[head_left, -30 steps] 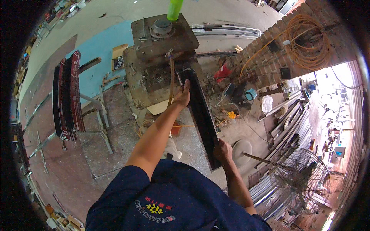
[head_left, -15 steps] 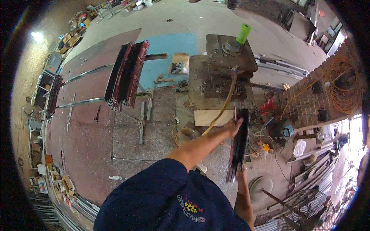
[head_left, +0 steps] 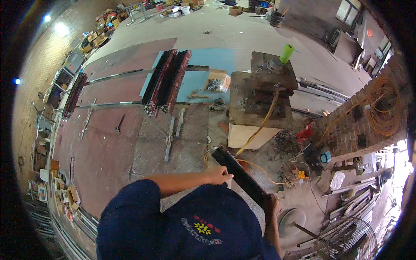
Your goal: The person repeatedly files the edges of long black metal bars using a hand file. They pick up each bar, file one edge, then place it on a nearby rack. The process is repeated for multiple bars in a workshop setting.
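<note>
A black metal profile lies slantwise in front of my body, its far end up to the left. My left hand is closed at its left edge, toward the far end. Around the lower right end, my right hand is closed, its fingers partly hidden. Beyond the profile stands a dark, greasy machine with a cream lower panel. A yellow hose hangs down from it, and a green bottle stands on top.
A bundle of black and red profiles rests on rails to the left, with another stack farther left. An open carton of small parts sits beside the machine. At the lower right are a fan and a round pale disc.
The profile has come away from the machine's side and turned from nearly upright to slanting up-left. My left hand moved left and nearer my body with it. The view has shifted too.
</note>
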A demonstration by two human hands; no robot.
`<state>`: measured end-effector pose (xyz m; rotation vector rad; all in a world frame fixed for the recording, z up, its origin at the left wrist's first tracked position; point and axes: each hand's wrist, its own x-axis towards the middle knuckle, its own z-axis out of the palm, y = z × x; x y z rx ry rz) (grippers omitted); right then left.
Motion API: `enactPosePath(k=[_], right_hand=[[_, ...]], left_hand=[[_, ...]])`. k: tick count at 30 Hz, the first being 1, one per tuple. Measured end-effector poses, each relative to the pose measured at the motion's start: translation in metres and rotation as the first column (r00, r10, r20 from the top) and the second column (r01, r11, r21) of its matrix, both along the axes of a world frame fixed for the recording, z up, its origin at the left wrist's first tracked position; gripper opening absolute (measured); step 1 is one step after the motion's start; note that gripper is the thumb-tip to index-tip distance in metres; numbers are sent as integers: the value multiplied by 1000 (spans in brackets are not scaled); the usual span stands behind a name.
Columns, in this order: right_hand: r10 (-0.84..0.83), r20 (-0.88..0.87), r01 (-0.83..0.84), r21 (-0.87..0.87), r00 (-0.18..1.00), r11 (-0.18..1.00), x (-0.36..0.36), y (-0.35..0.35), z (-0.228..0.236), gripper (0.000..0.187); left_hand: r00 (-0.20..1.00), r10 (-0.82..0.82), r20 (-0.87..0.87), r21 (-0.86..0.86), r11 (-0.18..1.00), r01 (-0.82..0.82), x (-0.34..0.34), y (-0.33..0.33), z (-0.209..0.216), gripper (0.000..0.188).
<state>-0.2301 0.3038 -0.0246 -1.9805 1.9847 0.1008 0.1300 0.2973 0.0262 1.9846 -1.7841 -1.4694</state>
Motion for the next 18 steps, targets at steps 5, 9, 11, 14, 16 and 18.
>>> enactPosePath(k=[5, 9, 11, 14, 16, 18], right_hand=[[433, 234, -316, -408, 870, 856, 89, -34, 51, 18], [642, 220, -462, -531, 735, 711, 173, -45, 108, 26], [664, 154, -490, -558, 732, 670, 216, -55, 123, 34], [554, 109, -361, -653, 825, 666, 291, -62, 141, 52], [488, 84, -301, -693, 869, 655, 345, -67, 148, 76], [461, 294, -112, -733, 837, 671, 404, -63, 152, 88]], left_hand=[[993, -13, 119, -944, 308, 117, 58, 30, 88, 43], [941, -274, 198, -222, 923, 315, 137, 68, 63, 44], [981, -142, 136, -270, 947, 174, 167, 89, 60, 45], [999, 36, 34, -241, 970, -26, 210, 99, 79, 46], [979, 201, 21, -284, 940, -187, 242, 108, 68, 47], [941, 332, -63, -220, 915, -338, 270, 99, 71, 45]])
